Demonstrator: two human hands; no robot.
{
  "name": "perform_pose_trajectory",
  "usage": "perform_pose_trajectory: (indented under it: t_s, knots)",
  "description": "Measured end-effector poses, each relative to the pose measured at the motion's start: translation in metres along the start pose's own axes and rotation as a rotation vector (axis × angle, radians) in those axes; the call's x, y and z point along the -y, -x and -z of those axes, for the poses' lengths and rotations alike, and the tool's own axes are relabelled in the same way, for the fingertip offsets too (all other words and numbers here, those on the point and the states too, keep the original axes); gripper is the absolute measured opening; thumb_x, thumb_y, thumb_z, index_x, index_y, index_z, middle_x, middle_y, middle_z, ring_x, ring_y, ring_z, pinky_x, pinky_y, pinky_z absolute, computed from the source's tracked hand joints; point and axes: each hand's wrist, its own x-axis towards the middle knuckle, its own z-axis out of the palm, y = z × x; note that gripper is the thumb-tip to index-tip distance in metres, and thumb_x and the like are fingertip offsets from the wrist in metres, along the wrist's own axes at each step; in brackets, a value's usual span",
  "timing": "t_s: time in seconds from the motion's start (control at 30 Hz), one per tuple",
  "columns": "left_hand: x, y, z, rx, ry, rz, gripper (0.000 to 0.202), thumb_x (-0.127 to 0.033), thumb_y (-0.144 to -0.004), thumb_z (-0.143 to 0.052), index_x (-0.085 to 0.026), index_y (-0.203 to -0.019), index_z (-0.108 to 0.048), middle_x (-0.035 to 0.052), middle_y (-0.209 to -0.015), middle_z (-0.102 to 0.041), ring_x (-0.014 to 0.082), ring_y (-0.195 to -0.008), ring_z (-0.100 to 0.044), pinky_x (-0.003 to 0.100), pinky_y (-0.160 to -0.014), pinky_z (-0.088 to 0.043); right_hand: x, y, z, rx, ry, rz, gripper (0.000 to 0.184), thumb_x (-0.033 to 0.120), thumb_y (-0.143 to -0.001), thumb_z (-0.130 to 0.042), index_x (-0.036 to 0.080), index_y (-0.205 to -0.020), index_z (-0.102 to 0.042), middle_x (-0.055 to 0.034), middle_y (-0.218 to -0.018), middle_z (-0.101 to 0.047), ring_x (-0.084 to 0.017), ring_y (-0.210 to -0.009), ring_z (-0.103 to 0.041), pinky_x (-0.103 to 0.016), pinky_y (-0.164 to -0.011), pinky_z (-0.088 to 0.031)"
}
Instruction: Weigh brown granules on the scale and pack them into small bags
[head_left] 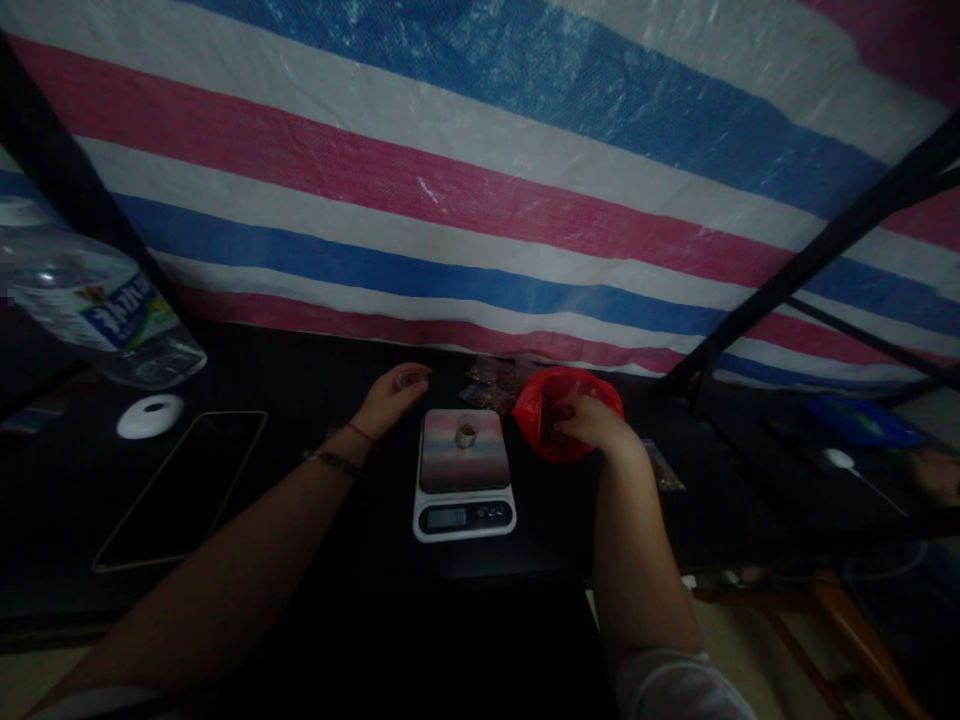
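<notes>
A white digital kitchen scale (pixel 465 505) stands on the black table in front of me, its small display lit. On its platform sits a small cup (pixel 466 432) with brownish bits inside. Left of the scale, my left hand (pixel 391 398) curls around a small clear plastic piece (pixel 411 379), whose exact kind I cannot make out. My right hand (pixel 592 424) reaches into an open red plastic bag (pixel 574 385) that holds dark brown loose bits. Its fingertips are bent together among them, and what they pinch is hidden.
Several small clear packets (pixel 487 375) lie behind the scale; another packet (pixel 664 468) is right of the red bag. A phone (pixel 184 490), a white rounded device (pixel 150 416) and a large water bottle (pixel 105 310) are at left. A striped sheet (pixel 450 200) hangs behind. Someone's hand (pixel 937 475) shows far right.
</notes>
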Motion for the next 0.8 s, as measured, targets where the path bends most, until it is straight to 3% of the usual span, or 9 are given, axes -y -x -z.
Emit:
perform_pose_trajectory:
  t_s: [0.27,0.47,0.6,0.8]
  knots:
    - [0.003,-0.003,0.002,-0.004,0.012,0.017,0.042,-0.041,-0.070,-0.068,-0.016,-0.103,-0.065,0.0052,-0.085,-0.064,0.0167,-0.074,-0.057,0.027,-0.065,-0.045,0.000,-0.009,-0.026,0.120,0.011,-0.039,0.058,0.014,-0.062,-0.075,0.020,-0.118,-0.063,-0.0105,-0.110,-0.067,-0.021,-0.091,-0.066,-0.024,-0.071,-0.049]
    - [-0.004,0.001,0.000,0.003,0.037,0.036,0.042,-0.041,-0.070,-0.068,-0.016,-0.103,-0.065,0.0046,-0.083,-0.063,0.0161,-0.072,-0.057,0.027,-0.063,-0.045,-0.002,-0.010,-0.028,0.074,0.037,-0.036,0.039,0.014,-0.068,-0.070,0.016,-0.107,-0.068,-0.0113,-0.099,-0.070,-0.021,-0.086,-0.067,-0.024,-0.065,-0.048]
    - [-0.006,0.002,-0.001,-0.006,0.056,0.051,0.039,-0.038,-0.070,-0.068,-0.016,-0.101,-0.065,0.0030,-0.080,-0.061,0.0136,-0.068,-0.054,0.024,-0.059,-0.041,0.002,-0.010,-0.028,0.083,0.029,-0.017,0.043,0.014,-0.066,-0.070,0.018,-0.109,-0.067,-0.0091,-0.101,-0.071,-0.020,-0.084,-0.067,-0.022,-0.064,-0.046]
    - [-0.004,0.001,-0.001,0.006,0.091,0.040,0.038,-0.037,-0.070,-0.069,-0.016,-0.101,-0.065,0.0019,-0.080,-0.059,0.0124,-0.067,-0.051,0.023,-0.057,-0.039,0.002,-0.013,-0.030,0.047,0.053,0.001,0.032,0.012,-0.070,-0.064,0.016,-0.101,-0.071,-0.0093,-0.096,-0.072,-0.020,-0.084,-0.067,-0.023,-0.065,-0.045]
